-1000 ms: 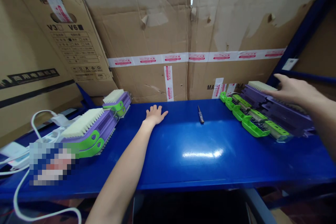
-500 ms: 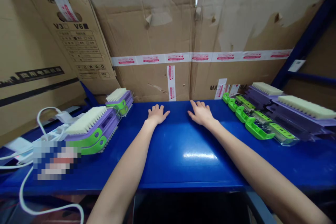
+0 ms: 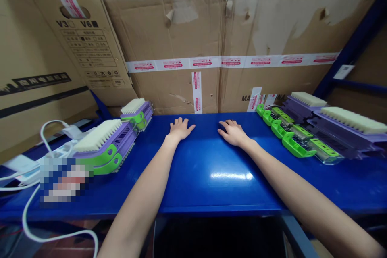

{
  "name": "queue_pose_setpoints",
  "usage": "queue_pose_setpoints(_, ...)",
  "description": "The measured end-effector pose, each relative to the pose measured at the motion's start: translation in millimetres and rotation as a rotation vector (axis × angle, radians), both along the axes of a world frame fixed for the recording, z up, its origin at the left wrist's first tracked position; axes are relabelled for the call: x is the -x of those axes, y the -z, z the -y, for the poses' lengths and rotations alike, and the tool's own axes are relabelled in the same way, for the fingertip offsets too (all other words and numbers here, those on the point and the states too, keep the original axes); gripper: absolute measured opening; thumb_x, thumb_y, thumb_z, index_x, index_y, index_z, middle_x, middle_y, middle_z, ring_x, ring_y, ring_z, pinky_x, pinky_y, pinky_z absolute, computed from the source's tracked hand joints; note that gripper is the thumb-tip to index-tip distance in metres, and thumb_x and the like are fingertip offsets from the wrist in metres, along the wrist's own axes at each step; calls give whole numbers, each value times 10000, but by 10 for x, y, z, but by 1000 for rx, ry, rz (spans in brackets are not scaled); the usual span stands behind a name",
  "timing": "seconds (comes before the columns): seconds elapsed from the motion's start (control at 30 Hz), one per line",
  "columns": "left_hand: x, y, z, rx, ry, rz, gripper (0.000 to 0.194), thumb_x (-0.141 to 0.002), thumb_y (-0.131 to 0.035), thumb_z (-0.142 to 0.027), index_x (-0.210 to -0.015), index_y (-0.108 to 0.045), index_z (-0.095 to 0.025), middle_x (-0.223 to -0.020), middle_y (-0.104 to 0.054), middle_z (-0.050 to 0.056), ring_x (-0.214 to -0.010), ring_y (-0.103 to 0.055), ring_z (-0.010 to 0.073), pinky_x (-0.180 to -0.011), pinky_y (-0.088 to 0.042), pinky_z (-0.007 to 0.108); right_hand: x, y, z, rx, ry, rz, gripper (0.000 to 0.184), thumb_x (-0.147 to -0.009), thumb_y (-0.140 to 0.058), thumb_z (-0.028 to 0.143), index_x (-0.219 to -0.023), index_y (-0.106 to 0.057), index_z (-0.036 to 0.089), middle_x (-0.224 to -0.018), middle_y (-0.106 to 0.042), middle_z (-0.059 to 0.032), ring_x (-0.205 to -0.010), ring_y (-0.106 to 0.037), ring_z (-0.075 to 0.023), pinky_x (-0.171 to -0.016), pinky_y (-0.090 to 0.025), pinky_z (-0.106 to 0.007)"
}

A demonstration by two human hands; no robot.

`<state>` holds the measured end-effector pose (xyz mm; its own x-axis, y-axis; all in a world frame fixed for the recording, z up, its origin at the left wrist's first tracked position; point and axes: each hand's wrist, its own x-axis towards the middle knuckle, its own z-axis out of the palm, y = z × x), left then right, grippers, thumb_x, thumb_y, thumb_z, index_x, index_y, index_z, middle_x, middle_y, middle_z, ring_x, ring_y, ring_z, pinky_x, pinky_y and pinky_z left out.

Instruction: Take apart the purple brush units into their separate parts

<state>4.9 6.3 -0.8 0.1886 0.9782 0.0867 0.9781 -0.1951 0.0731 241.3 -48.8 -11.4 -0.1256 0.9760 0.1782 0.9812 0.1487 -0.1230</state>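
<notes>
Head view: our left hand [image 3: 179, 130] and right hand [image 3: 232, 133] lie on the tabletop [image 3: 199, 193], fingers wide, gripping nothing visible. Purple-and-green brushes [image 3: 125, 136] toward its left edge look light, stiff-shelled; we'd grip their sides, sparing the bristles [image 3: 99, 135].

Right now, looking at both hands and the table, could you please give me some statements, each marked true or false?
1. The left hand has its fingers spread. True.
2. The right hand touches the left hand. False: bare blue table shows between them.
3. Purple pieces with pale tops stand only at the right. False: others stand at the left too.
4. White tape runs across the cardboard. True.
</notes>
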Motion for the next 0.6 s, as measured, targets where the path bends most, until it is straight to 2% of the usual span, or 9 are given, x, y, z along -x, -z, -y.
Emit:
queue_pose_setpoints(0.23, -41, 17, -1, -36, -30, 14, 598, -912, -304, -558, -1315, -493, -157, -1318, -495, 190, -1241, -425, 357, -1005, -334, 507, -7, -15, 32, 10, -16, -6, 521, -951, -361, 405, -1406, -443, 164, -1372, -482, -163, -1258, -419, -331, -1006, -358, -449)
queue_pose_setpoints(0.33, -74, -42, -18, -85, -72, -10, 579, -901, -345, -535, -1301, -504, -148, -1309, -502, 199, -1245, -415, 364, -1017, -315, 541, -12, -14, 40, 8, -24, -9, 522, -951, -364, 399, -1405, -446, 154, -1375, -482, -162, -1261, -421, -331, -1019, -352, -439)
queue_pose_setpoints(0.43, -29, -227, -63, -258, -160, -29, 528, -880, -403, -480, -1252, -534, -130, -1304, -492, 223, -1243, -406, 378, -1041, -261, 586, -14, -6, 40, 7, -23, -14, 517, -952, -360, 395, -1402, -452, 158, -1370, -487, -156, -1258, -429, -328, -1030, -346, -432)
queue_pose_setpoints(0.53, 135, -526, -119, -463, -285, 12, 503, -866, -420, -428, -1227, -532, -96, -1302, -479, 250, -1239, -400, 394, -1038, -247, 598, -15, 4, 36, 10, -22, -16, 518, -953, -358, 400, -1406, -448, 165, -1377, -481, -157, -1270, -424, -324, -1043, -332, -433)
queue_pose_setpoints(0.6, 299, -740, -148, -540, -370, 35, 509, -856, -433, -398, -1242, -507, -76, -1321, -455, 267, -1254, -378, 408, -1030, -242, 609, -15, 9, 34, 11, -21, -17, 521, -952, -360, 405, -1408, -444, 168, -1386, -473, -160, -1276, -421, -321, -1046, -327, -434)
